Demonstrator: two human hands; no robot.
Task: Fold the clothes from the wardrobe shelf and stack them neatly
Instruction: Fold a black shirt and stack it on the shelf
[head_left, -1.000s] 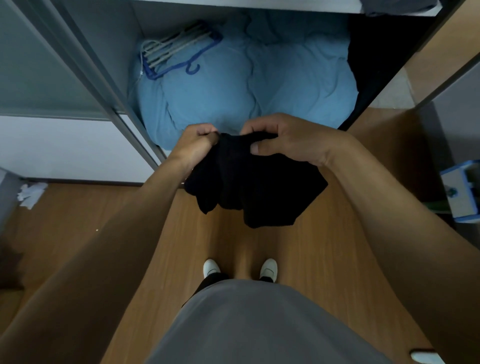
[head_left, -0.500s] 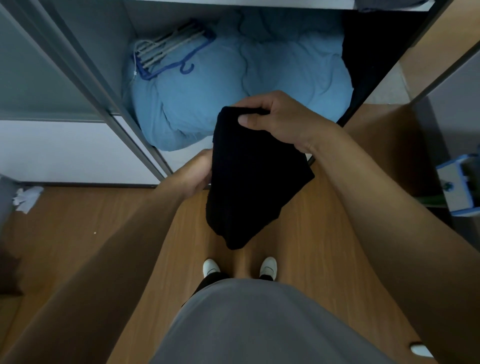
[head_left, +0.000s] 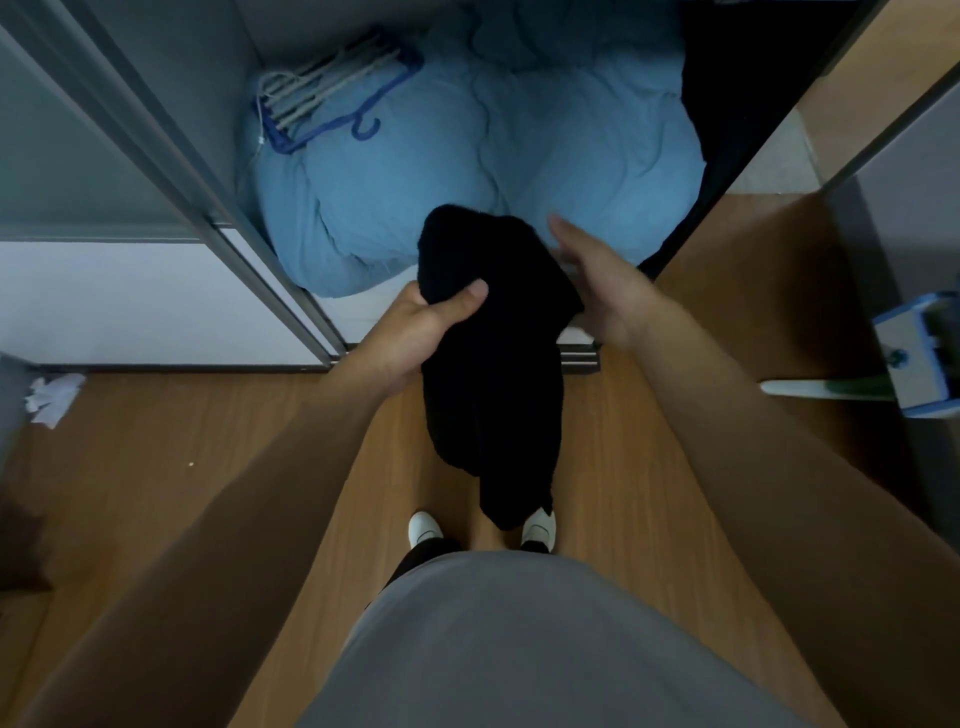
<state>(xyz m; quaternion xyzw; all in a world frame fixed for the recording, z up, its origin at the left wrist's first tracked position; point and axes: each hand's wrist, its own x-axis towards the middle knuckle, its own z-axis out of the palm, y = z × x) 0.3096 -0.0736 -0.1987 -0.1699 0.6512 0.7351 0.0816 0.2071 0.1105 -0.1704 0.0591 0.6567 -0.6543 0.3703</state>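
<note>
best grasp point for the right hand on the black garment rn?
Take the free upper right edge of the black garment, coming in from its right side. The left hand is shut on the upper left, the cloth hangs long and narrow below, and the open right hand is already beside that edge.

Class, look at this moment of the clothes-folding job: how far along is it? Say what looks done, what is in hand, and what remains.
Done: no folded stack is visible anywhere.
In hand: the left hand grips a black garment, which hangs down long and narrow, seemingly doubled over; the right hand is open beside it.
Left: finishing this fold and setting it down. Another dark item sits in the wardrobe beside the blue bedding.
</note>
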